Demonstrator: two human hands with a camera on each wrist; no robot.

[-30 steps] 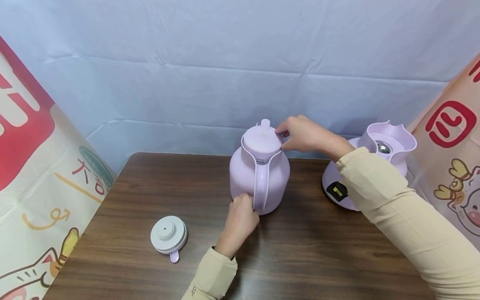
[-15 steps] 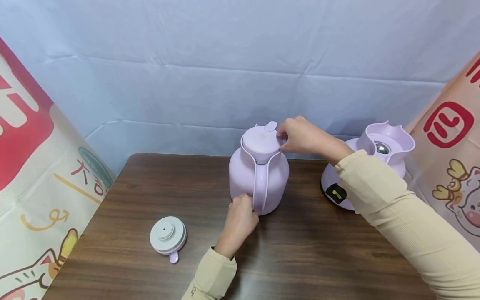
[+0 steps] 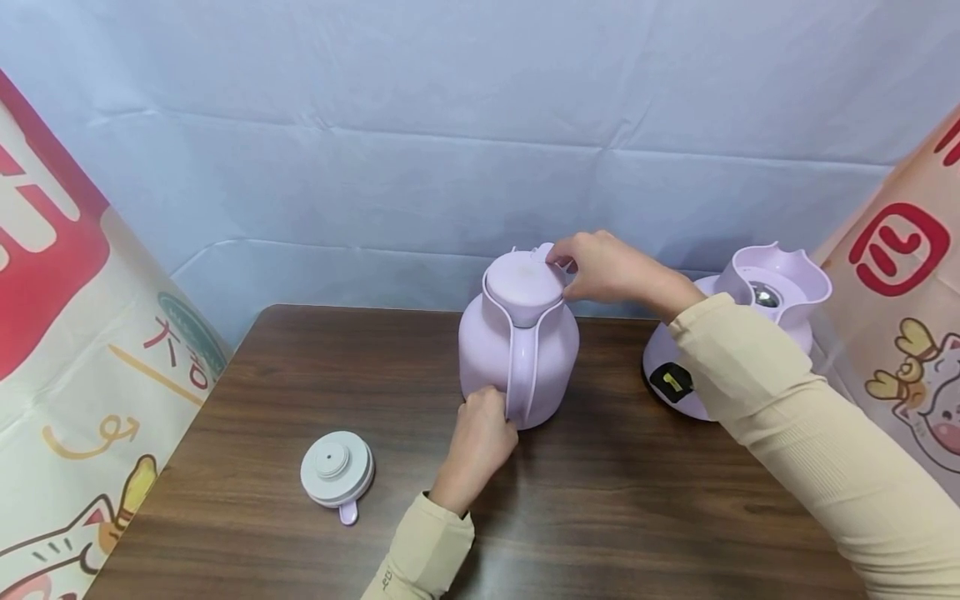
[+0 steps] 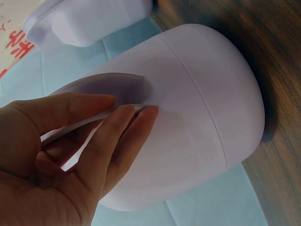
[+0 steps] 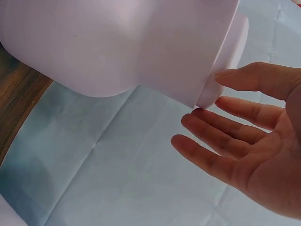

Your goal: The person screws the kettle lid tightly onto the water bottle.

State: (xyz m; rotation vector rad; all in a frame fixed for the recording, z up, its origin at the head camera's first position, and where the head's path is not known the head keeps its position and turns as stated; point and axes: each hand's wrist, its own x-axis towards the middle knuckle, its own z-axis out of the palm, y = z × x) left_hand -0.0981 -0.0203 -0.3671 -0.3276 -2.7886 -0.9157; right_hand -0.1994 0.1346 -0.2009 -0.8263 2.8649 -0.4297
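Note:
In the head view a lilac thermos jug stands upright on the table, handle toward me. My left hand grips the lower part of its handle; the left wrist view shows thumb and fingers on both sides of the handle. The round lid sits in the jug's collar, its small tab pointing to the back right. At the lid's right edge, my right hand pinches the rim between thumb and fingers. In the right wrist view, the other fingers of this hand spread below the lid.
A second lilac jug without a lid stands at the right, partly behind my right sleeve. Another lid lies upside down at the left of the wooden table. A pale cloth hangs behind, with printed cloths at both sides.
The lid has turned, its tab swinging from straight back toward the right, and the grey band under it is now hidden. My right fingers have shifted along its edge; my left hand stays put.

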